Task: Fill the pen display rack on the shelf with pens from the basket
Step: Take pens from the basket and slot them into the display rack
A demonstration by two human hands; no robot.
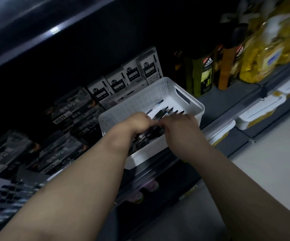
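A white perforated basket (158,94) stands on the dark shelf with several black pens (165,111) lying in it. Both hands reach into it. My left hand (138,123) is curled round a bundle of black pens (147,136) near the basket's front wall. My right hand (180,125) lies over the loose pens with its fingertips on them; its grip is hidden. The pen display rack (7,199) sits at the lower left, with rows of dark pen caps showing.
Pen boxes (132,75) stand behind the basket and dark packs (67,108) lie to its left. Bottles (203,73) and yellow packages (262,56) fill the shelf to the right. White tubs (255,112) sit on the lower shelf. Pale floor (271,153) lies at the right.
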